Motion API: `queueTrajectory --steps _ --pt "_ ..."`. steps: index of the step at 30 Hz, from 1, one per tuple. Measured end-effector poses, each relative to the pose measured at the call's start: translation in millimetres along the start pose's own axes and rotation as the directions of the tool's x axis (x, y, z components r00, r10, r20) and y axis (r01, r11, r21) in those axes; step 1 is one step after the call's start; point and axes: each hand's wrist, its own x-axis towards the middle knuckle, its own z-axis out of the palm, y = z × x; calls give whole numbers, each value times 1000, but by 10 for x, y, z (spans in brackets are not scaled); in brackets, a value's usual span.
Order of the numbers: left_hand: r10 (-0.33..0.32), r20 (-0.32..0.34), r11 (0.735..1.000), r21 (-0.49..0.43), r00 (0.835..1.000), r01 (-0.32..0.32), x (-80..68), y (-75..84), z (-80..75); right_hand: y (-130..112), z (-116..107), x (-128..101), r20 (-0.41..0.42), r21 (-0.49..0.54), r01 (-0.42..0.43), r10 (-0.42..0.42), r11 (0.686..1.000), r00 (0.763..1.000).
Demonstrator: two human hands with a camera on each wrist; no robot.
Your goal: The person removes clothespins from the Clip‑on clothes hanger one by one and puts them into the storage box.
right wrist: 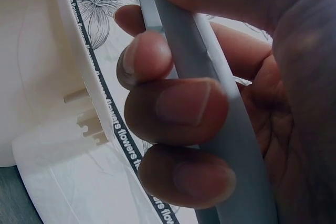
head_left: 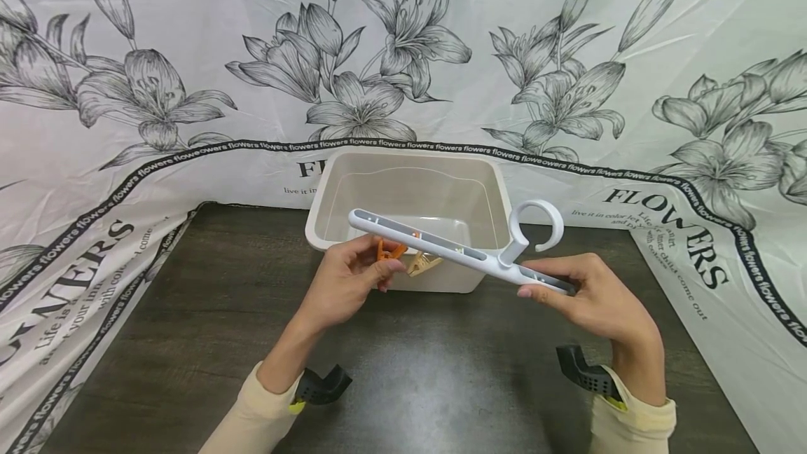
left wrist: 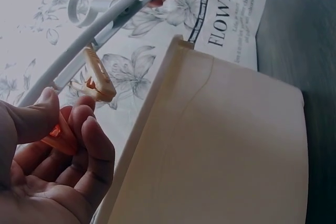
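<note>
A white plastic clip hanger [head_left: 454,249] with a round hook is held level above a beige plastic tub [head_left: 410,212]. My right hand [head_left: 583,293] grips its right end, fingers curled round the bar [right wrist: 210,103]. My left hand [head_left: 353,275] pinches an orange clothes peg [head_left: 389,251] that hangs under the bar, thumb and fingers round it [left wrist: 58,135]. Beside it a pale yellow peg [head_left: 424,265] hangs from the bar [left wrist: 97,80], free of my fingers.
The tub [left wrist: 220,145] stands on a dark wooden table [head_left: 403,370] at the back middle. A white cloth printed with grey lilies and lettering [head_left: 126,90] drapes behind and along both sides of the table.
</note>
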Motion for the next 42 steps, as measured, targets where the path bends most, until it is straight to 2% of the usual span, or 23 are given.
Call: queueTrajectory --steps 4,8,13,19,21,25,30,32,35,39,42 --pt "-4 21 999 -41 1000 5 2 -4 -4 2 -4 -2 -1 13 3 -3 1000 1000" --pt "20 36 996 -92 999 -17 9 -29 -2 5 -6 -3 0 8 14 -14 1000 1000" --pt "36 -18 995 -93 999 -38 17 -54 26 3 -2 4 10 3 1 -1 1000 1000" --pt "10 -89 998 -69 996 -16 25 -47 62 -8 -14 9 27 -9 -30 31 999 999" --pt "15 -82 997 -68 997 -21 32 -54 62 -6 -16 9 29 -10 -34 34 999 999" --pt "23 -25 996 -90 999 -25 43 -68 44 7 -15 5 28 -16 -31 32 999 999" --pt "-5 17 988 -155 1000 7 37 -70 24 15 -13 5 35 -15 -44 45 999 998" --pt "-13 0 987 -161 1000 13 36 -79 28 17 -9 8 42 -12 -52 52 999 998" --pt "-10 -64 990 -139 998 1 37 -97 55 20 0 15 57 -10 -59 60 998 997" --pt "5 -164 995 -100 987 -22 32 -109 113 19 7 22 65 -16 -56 57 998 996" --pt "14 -201 995 -97 980 -34 29 -106 148 15 0 22 62 -26 -60 61 998 996"
